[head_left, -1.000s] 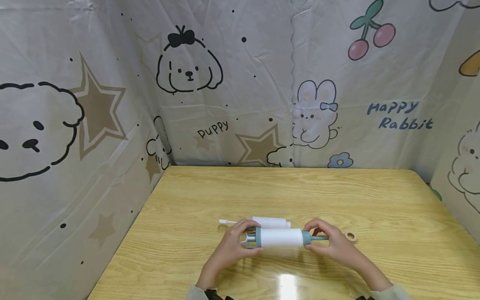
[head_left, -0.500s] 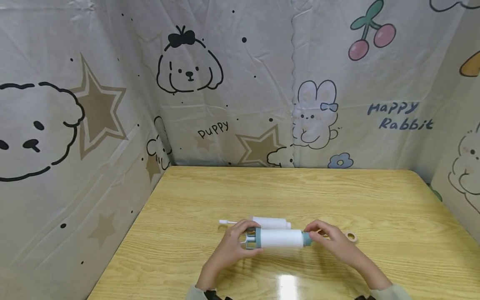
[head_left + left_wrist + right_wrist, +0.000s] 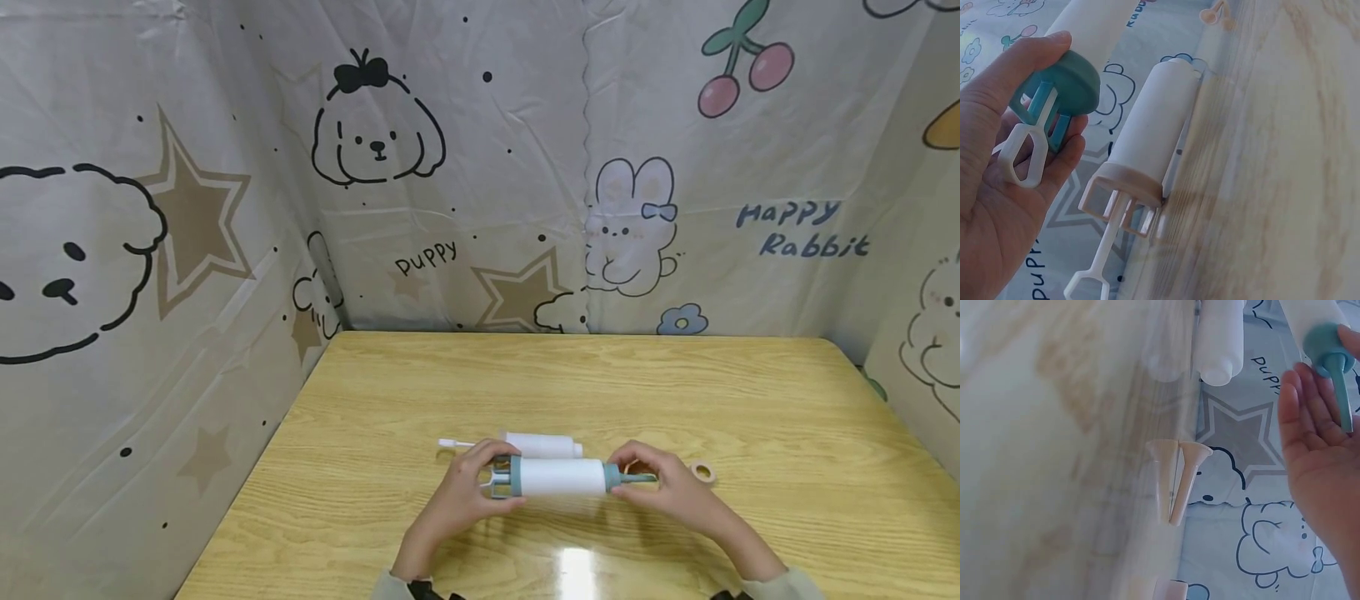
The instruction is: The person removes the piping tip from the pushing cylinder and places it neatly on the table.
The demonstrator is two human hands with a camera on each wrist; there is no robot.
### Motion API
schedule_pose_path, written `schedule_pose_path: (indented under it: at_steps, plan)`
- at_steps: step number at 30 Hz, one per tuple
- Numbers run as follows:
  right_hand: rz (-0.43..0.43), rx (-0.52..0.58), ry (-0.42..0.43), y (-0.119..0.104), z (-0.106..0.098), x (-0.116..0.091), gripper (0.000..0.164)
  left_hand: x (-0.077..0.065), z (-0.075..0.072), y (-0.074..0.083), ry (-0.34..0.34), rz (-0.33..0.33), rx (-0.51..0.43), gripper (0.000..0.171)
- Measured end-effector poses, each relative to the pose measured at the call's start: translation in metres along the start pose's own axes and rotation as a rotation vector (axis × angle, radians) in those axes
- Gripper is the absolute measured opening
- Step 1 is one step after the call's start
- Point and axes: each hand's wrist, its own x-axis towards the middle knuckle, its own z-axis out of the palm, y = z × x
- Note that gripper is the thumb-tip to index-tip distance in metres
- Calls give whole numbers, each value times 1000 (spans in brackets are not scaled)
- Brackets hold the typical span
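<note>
- While both hands hold it up, our white-and-teal tube [image 3: 562, 477] lies approx. level above the table [image 3: 525, 383], lower centre of the head view, nozzle [image 3: 637, 478] toward frame right.
- L hand [image 3: 472, 492]: fingers curled round the teal collar [image 3: 1079, 81], thumb over its edge onto the barrel (left wrist view, upper left).
- R hand [image 3: 667, 483]: thumb & fingertips pinch the teal cap [image 3: 1329, 345], upper right of the right wrist view; can't tell if the nozzle tip touches the palm.
- Handling, our guess: light, stiff plastic; barrel smooth, so prob. a bit slippery. Thin bits, e.g. nozzle & white plunger loop [image 3: 1041, 150], likely most fragile.
- Where to hold, we'd say: collar w/ one hand, since its step should stop slips; cap w/ the other. Best not to lever on the nozzle.
- Nearby: similar second tube [image 3: 1154, 119] on the table, just above ours in the head view; loose beige nozzle [image 3: 1190, 478], right of the R hand there.
</note>
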Motion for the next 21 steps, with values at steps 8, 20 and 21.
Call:
schedule_pose_path:
  at_steps: [8,20,21]
  plan:
    - [-246,-144,109,-3,4,4,46,-1,0,0,2,-12,-7,51]
    - [-89,-8,11,-4,0,3,45,-2,-1,-1,13,-22,-19,52]
    - [-37,47,-15,-4,-2,3,38,-2,-1,-1,14,-22,-19,51]
